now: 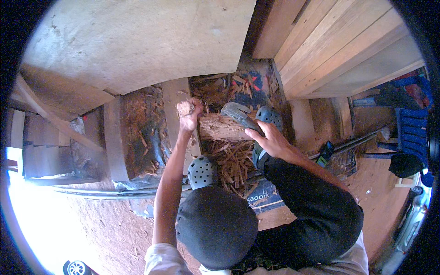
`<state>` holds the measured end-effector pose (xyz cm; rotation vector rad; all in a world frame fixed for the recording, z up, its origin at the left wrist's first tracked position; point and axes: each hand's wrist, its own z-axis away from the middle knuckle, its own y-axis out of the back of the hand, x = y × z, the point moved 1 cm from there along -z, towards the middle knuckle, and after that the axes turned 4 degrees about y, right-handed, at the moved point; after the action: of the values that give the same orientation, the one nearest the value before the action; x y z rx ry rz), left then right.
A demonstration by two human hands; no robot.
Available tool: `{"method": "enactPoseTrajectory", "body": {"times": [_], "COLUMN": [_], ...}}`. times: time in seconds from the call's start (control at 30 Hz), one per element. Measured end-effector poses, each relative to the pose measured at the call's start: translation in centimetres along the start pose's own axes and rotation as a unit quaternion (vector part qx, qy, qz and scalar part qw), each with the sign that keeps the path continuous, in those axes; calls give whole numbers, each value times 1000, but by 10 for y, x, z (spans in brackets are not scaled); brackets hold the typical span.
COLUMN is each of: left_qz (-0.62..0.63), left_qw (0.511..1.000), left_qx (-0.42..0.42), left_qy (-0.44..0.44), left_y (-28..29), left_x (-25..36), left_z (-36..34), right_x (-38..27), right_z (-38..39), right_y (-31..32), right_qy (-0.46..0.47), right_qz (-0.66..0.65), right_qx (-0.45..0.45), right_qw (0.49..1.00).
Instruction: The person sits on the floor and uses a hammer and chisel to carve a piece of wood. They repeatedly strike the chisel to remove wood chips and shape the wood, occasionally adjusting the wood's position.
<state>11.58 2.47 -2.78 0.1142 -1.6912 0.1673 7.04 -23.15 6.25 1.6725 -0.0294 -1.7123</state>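
Observation:
My left hand [189,117] is curled around a pale, rough lump of wood [185,107] at the end of a split, weathered wooden block [220,129]. My right hand [270,140] grips a grey tool [234,113] with a curved head, held over that block near its right part. Beneath the block is a pile of splinters and chips [236,162], with more chips behind it. My feet, in perforated clogs [201,169], are on either side, the right one [268,114] partly behind my hand and tool.
A large plywood sheet [137,41] spans the top left, timber boards [321,50] the upper right. Loose planks [114,142] lie at left, with long pipes [91,192] below. Right are a handheld device [324,151], a blue plastic chair [408,133] and, farther off, a car [408,220].

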Motion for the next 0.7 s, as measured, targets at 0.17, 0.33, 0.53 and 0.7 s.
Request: {"method": "enactPoseTrajectory", "body": {"times": [0.17, 0.33, 0.53, 0.7], "left_qz": [-281, -224, -103, -108], "left_qw": [946, 964, 941, 967], "left_qx": [8, -14, -19, -60], "left_qy": [-160, -144, -323, -223], "left_y": [-5, -7, -33, -35], "left_x": [-6, -14, -8, 1], "left_z": [8, 13, 1, 2], "right_x": [0, -34, -45, -24], "right_z": [3, 9, 20, 18], "right_y": [5, 8, 32, 27], "right_qy": [-14, 84, 158, 151], "right_qz": [32, 3, 28, -387], "right_qx": [-14, 8, -6, -85], "right_qw": [999, 996, 987, 906]}}
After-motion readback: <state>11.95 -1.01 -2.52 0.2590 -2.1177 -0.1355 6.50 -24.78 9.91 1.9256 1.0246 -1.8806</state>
